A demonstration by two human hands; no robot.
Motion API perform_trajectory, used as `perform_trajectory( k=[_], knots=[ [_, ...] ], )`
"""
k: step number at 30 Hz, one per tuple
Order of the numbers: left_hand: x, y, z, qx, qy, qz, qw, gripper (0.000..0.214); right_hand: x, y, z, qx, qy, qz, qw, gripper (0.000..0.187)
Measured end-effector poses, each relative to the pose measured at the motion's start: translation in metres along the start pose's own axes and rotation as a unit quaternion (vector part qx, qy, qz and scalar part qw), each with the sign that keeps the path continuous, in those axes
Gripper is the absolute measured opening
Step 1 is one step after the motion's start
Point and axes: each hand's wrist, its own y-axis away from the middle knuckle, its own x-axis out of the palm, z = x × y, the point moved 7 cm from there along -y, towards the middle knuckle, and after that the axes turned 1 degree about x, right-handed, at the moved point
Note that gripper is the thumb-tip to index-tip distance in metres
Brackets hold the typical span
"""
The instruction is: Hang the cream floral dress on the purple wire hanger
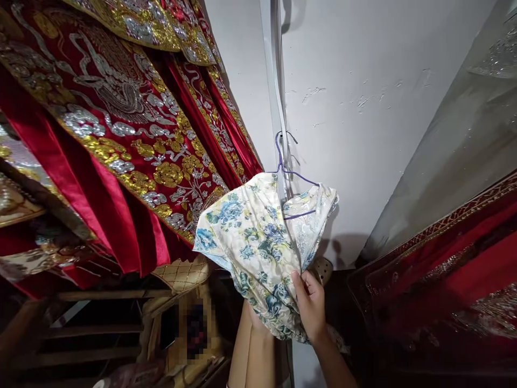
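Observation:
A short-sleeved floral blouse, cream with blue and green flowers, hangs on a thin purple hanger in front of the wall. My right hand pinches the blouse's front edge between thumb and fingers, just below the open neckline. Lower left, a bare limb that looks like my left forearm reaches up behind the gathered hem. My left hand is hidden by the cloth, so its fingers do not show.
Red drapes with gold and silver sequins cover the left side. Below them is a wooden chair. Red embroidered cloth stands at right. A metal strip runs down the white wall. A clog shows behind my right hand.

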Motion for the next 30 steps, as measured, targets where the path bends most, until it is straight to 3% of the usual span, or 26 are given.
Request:
perform_trajectory(
  k=[3, 5, 8, 11, 14, 16, 17, 19, 22, 24, 27, 30],
  knots=[
    [-0.012, 0.001, -0.008, 0.041, -0.033, 0.041, 0.998, 0.085, 0.003, -0.002, -0.003, 0.014, 0.016, 0.031, 0.999, 0.057],
    [-0.015, 0.0, -0.011, 0.058, -0.088, 0.07, 0.992, 0.1, 0.002, -0.004, -0.007, 0.036, 0.009, 0.051, 0.998, 0.054],
    [-0.014, -0.005, -0.004, 0.045, -0.128, 0.071, 0.988, 0.087, 0.002, -0.006, -0.013, 0.074, -0.022, 0.079, 0.994, 0.059],
    [-0.012, -0.013, 0.007, 0.058, -0.117, 0.014, 0.991, 0.064, -0.006, -0.01, -0.016, 0.113, -0.054, 0.065, 0.99, 0.06],
    [-0.016, -0.011, 0.008, 0.183, -0.174, -0.084, 0.964, 0.065, -0.023, -0.015, -0.012, 0.134, -0.097, 0.001, 0.986, 0.052],
    [-0.013, 0.001, 0.007, 0.295, -0.237, -0.14, 0.915, 0.07, -0.033, -0.017, -0.003, 0.131, -0.116, -0.034, 0.984, 0.047],
    [-0.007, 0.008, 0.01, 0.339, -0.271, -0.141, 0.89, 0.07, -0.036, -0.018, 0.002, 0.13, -0.117, -0.039, 0.984, 0.045],
    [0.013, 0.016, 0.022, 0.376, -0.337, -0.073, 0.86, 0.064, -0.036, -0.018, 0.014, 0.131, -0.098, -0.016, 0.986, 0.042],
    [0.035, 0.017, 0.044, 0.331, -0.391, 0.049, 0.857, 0.055, -0.026, -0.013, 0.026, 0.127, -0.015, 0.085, 0.988, 0.038],
    [0.037, 0.013, 0.047, 0.305, -0.412, 0.078, 0.855, 0.044, -0.021, -0.009, 0.03, 0.116, 0.052, 0.15, 0.98, 0.036],
    [0.032, 0.008, 0.038, 0.34, -0.463, 0.098, 0.813, 0.007, -0.019, -0.013, 0.036, 0.092, 0.136, 0.2, 0.966, 0.034],
    [0.027, 0.005, 0.038, 0.374, -0.502, 0.108, 0.772, 0.021, -0.015, -0.047, 0.064, 0.037, 0.229, 0.173, 0.957, 0.033]
  ],
)
